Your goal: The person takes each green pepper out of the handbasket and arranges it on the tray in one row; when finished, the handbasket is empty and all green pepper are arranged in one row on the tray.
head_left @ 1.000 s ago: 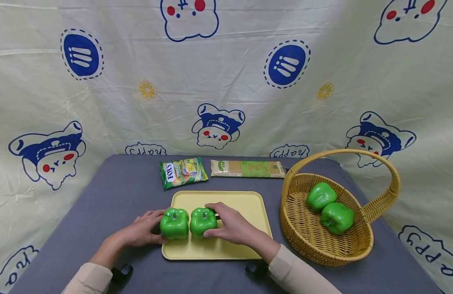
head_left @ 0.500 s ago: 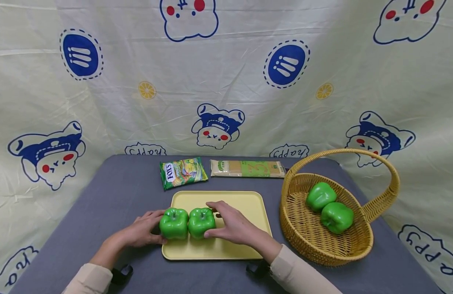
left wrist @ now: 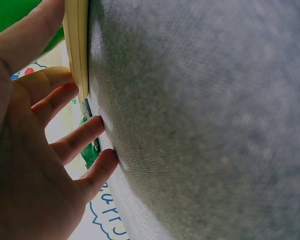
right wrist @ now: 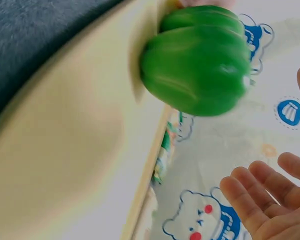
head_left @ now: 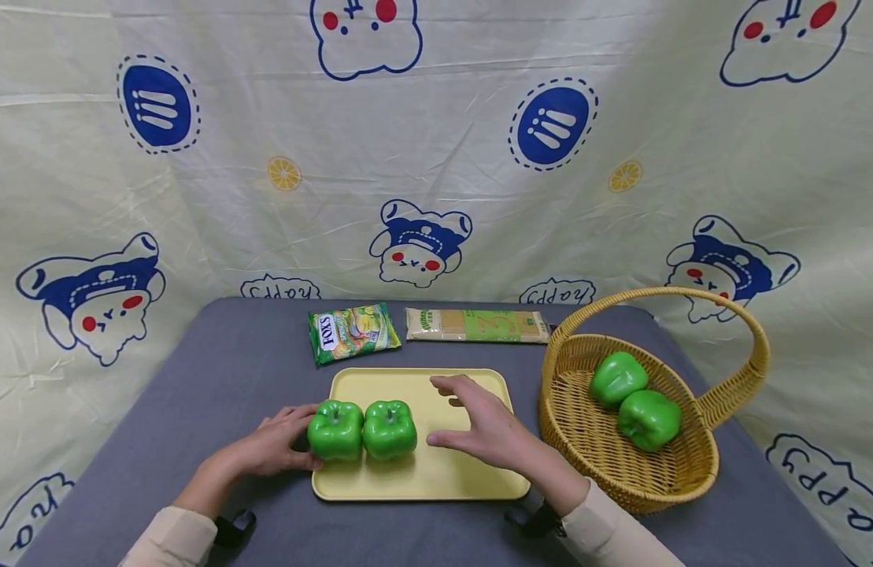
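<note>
Two green bell peppers stand side by side on the left half of a pale yellow tray [head_left: 436, 487]. My left hand [head_left: 276, 443] is beside the left bell pepper [head_left: 335, 430], its fingers loosely spread. The left wrist view shows those fingertips [left wrist: 70, 75] at the tray's rim and on the cloth, with the thumb overlapping green. To the right of the other bell pepper [head_left: 390, 430], my right hand [head_left: 489, 425] hovers over the tray, thumb and fingers apart and holding nothing. In the right wrist view a gap separates that hand [right wrist: 275, 200] from the pepper [right wrist: 195, 70].
A wicker basket [head_left: 585, 472] with a tall handle stands on the right, two more green bell peppers [head_left: 638, 402] inside. Behind the tray lie a green FOX'S candy bag [head_left: 354, 333] and a long flat packet [head_left: 479, 325]. Grey cloth [head_left: 266, 520] covers the table.
The right bell pepper has shifted slightly left, up against the other one. My right hand has let go of it and moved away to the right. My left hand has stayed put.
</note>
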`<control>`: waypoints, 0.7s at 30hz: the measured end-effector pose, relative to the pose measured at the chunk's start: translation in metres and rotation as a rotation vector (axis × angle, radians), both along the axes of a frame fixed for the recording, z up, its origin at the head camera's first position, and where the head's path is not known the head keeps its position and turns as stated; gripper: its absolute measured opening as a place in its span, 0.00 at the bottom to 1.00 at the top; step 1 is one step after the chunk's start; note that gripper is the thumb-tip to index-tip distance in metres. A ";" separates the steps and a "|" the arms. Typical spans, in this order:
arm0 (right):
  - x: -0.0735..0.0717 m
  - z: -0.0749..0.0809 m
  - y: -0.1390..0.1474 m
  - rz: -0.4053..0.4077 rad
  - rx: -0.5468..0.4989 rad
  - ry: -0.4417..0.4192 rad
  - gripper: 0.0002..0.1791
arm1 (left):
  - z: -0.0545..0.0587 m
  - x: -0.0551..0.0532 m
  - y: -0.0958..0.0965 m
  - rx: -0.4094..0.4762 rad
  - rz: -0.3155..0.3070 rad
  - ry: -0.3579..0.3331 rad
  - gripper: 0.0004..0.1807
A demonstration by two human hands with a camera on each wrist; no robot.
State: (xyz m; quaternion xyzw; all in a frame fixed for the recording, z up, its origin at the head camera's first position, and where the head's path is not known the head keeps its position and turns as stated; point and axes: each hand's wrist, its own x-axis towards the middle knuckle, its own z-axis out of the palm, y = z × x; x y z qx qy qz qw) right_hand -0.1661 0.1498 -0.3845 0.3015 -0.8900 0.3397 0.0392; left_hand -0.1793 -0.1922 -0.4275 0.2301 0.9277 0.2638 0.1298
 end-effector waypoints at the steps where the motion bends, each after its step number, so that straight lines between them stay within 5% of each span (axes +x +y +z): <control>1: 0.002 0.003 0.003 -0.009 -0.003 0.003 0.41 | 0.000 0.000 0.000 0.000 0.000 0.000 0.44; 11: 0.016 0.024 0.038 -0.053 -0.013 0.146 0.39 | 0.000 -0.001 0.000 0.000 0.002 -0.013 0.44; 21: 0.028 0.041 0.080 -0.198 0.059 0.251 0.36 | -0.002 -0.001 0.000 0.007 0.006 0.003 0.45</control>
